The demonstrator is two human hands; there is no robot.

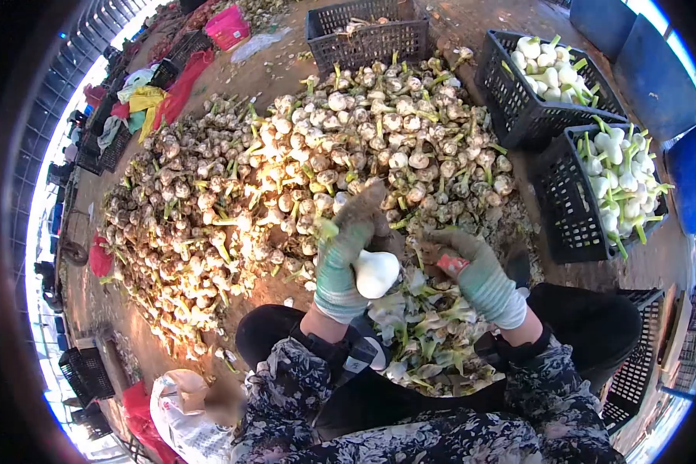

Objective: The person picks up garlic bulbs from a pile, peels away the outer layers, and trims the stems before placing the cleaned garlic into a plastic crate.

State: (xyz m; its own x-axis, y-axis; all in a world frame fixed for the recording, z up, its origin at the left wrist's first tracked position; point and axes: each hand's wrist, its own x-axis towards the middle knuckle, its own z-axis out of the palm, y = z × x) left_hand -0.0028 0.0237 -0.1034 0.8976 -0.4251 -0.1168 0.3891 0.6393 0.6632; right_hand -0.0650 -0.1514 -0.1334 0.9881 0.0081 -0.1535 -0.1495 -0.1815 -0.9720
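Note:
My left hand (pixel 349 251), in a soiled white-and-green glove, is closed around a garlic bulb (pixel 377 274). The bulb is clean and white, with its stem end toward the thumb. Just to the right, my right hand (pixel 472 271), gloved the same way, is curled with its fingers pointing left. A small red object (pixel 452 265) shows at its fingers; what kind of thing it is I cannot make out. Below and between the hands lies a heap of peeled garlic skins and leaves (pixel 425 329). In front spreads a large pile of unpeeled, dirty garlic (pixel 348 147).
Two black crates, one farther off (pixel 510 116) and one nearer (pixel 568 205), hold white garlic on the right. Another black crate (pixel 367 42) stands behind the pile. A pink bucket (pixel 227 28) is at the far left, and a white sack (pixel 182 421) lies near my left side.

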